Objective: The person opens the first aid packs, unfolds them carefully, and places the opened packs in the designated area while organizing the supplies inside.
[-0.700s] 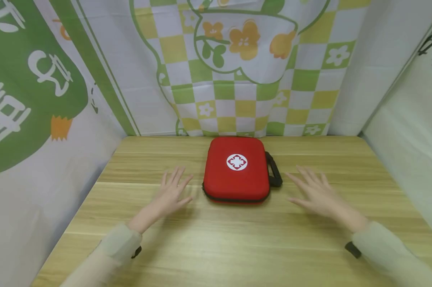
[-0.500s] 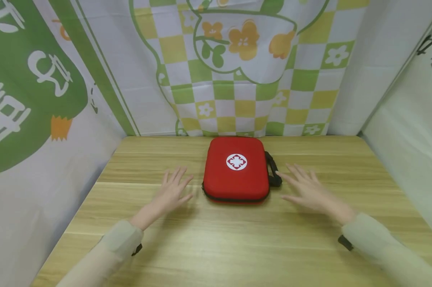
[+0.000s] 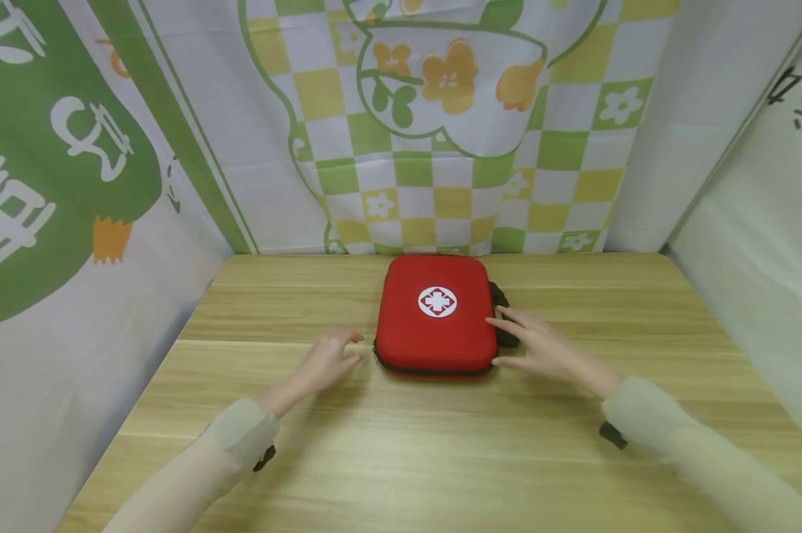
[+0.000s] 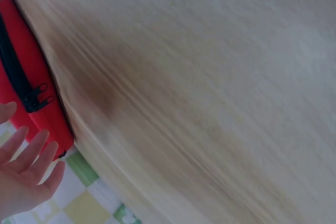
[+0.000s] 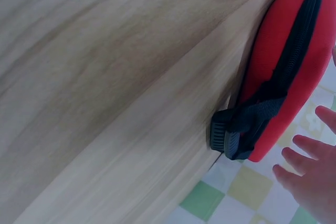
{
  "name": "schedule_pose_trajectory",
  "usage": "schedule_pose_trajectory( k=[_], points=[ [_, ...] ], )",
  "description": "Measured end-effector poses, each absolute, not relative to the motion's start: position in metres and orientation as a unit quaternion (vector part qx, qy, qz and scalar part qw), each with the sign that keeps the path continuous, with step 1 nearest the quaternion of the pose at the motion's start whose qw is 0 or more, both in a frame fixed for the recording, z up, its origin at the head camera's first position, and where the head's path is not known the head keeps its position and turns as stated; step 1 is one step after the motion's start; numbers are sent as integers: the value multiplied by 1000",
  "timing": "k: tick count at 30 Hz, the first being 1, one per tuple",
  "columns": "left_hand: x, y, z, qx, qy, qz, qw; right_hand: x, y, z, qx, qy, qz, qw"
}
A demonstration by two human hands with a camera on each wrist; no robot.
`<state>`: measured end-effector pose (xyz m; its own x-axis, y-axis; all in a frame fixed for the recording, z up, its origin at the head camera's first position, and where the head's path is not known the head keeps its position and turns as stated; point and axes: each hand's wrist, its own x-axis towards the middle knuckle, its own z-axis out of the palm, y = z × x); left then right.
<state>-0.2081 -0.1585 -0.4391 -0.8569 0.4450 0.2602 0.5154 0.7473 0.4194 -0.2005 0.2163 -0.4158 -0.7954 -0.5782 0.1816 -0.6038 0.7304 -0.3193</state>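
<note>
While the case lies between, left grip faces right grip.

- L sleeve & R sleeve: long, made of plain fabric, approx. pale beige; slight creases seen
- L cuff & R cuff: wide, loose, tinted a bit greyer-green vs. rest of sleeve
- L blk pc. & R blk pc.: small, blocky, part-hidden by cuffs; type can't be told
- L hand & R hand: seen bare, w/ slim fingers

the case is red, the cloth checked green and yellow.
</note>
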Motion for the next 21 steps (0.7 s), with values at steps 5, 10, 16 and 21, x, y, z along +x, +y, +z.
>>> schedule_pose_trajectory(
  k=[5,10,16,21],
  points=[
    [-210,-151,-445,-229,-923,-307,40,-206,211,-419,329,-920,210,38],
    [-213,-146,-450,-207,-904,-375,0,-207,205,-418,336,-914,226,26],
    [-213,-141,-454,-180,-880,-438,-40,-210,200,-420,330,-910,249,8],
    [-212,-138,-454,-123,-860,-489,-77,-211,196,-423,328,-906,267,1]
  ],
)
